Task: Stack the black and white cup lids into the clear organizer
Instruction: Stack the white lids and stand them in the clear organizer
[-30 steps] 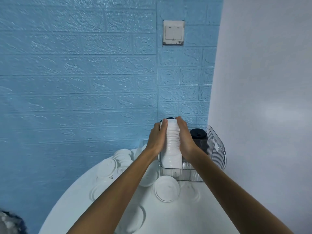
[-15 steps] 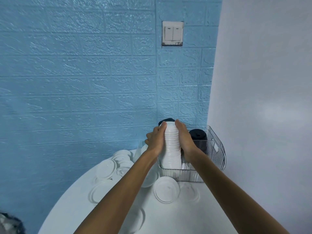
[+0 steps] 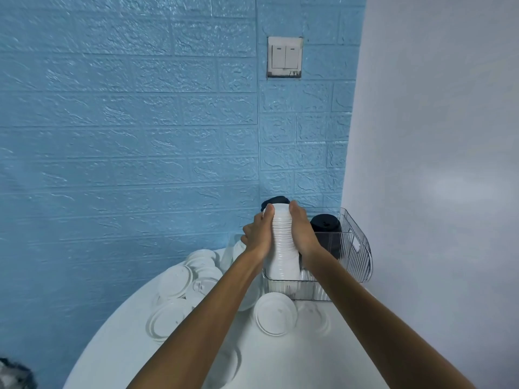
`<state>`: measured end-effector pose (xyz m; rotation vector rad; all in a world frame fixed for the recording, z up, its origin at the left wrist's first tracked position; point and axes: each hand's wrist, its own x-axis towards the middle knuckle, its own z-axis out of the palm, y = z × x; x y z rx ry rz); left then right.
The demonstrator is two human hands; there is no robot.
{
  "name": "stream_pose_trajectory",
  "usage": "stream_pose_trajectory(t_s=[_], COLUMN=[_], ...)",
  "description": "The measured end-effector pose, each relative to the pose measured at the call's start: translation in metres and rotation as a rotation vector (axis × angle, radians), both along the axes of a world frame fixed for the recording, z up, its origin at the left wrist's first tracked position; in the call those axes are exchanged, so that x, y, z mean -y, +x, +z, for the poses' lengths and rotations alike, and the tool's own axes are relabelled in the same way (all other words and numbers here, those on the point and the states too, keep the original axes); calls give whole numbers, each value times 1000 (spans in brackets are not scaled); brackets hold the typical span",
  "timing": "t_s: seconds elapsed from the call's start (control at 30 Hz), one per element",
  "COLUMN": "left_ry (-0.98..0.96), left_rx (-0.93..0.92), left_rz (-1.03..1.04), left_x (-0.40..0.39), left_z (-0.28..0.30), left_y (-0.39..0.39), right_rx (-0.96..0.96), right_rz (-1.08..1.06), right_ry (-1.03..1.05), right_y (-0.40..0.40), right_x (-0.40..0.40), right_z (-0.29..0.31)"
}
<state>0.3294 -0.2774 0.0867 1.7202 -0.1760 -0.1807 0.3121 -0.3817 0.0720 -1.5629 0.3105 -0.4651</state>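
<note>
A tall stack of white lids (image 3: pixel 283 245) stands in the front left part of the clear organizer (image 3: pixel 361 265) at the back of the white table (image 3: pixel 295 357). My left hand (image 3: pixel 257 234) presses its left side and my right hand (image 3: pixel 302 234) grips its right side. Behind the white stack a black stack (image 3: pixel 276 200) peeks out. Another black stack (image 3: pixel 325 226) stands in the right part of the organizer. Several loose white lids lie on the table, among them one (image 3: pixel 275 313) just in front of the organizer and one (image 3: pixel 175 282) further left.
A blue brick-pattern wall with a light switch (image 3: pixel 284 57) rises behind the table. A plain white wall closes the right side next to the organizer. A dark object (image 3: pixel 14 374) sits at the bottom left corner, off the table.
The fingers of my left hand have curled away from the stack, so mainly the thumb and palm edge touch it. The stack and my right hand stay nearly in place.
</note>
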Motion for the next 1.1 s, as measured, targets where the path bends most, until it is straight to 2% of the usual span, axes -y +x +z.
stream_pose_trajectory(t_s=[0.17, 0.3, 0.47, 0.6, 0.73, 0.87, 0.97, 1.1], left_ry=[56, 5, -128, -135, 3, 130, 346, 674], left_rx=[18, 74, 210, 397, 554, 545, 502, 508], left_rz=[39, 83, 92, 34, 63, 91, 78, 40], left_x=[1, -12, -51, -92, -133, -165, -181, -192], left_z=[15, 38, 74, 67, 16, -57, -99, -119], left_y=[-8, -23, -55, -95, -139, -180, -197, -206], right_rx=[1, 38, 149, 269, 299, 280, 181, 63], right_rz=[-59, -93, -95, 0, 63, 62, 72, 124], right_ry=[-44, -82, -101, -165, -207, -299, -359, -478], right_y=[-10, -27, -71, -122, -165, -199, -211, -211], right_x=[-10, -9, -12, -37, -71, -104, -116, -116], right_z=[16, 41, 82, 80, 29, -47, -91, -117])
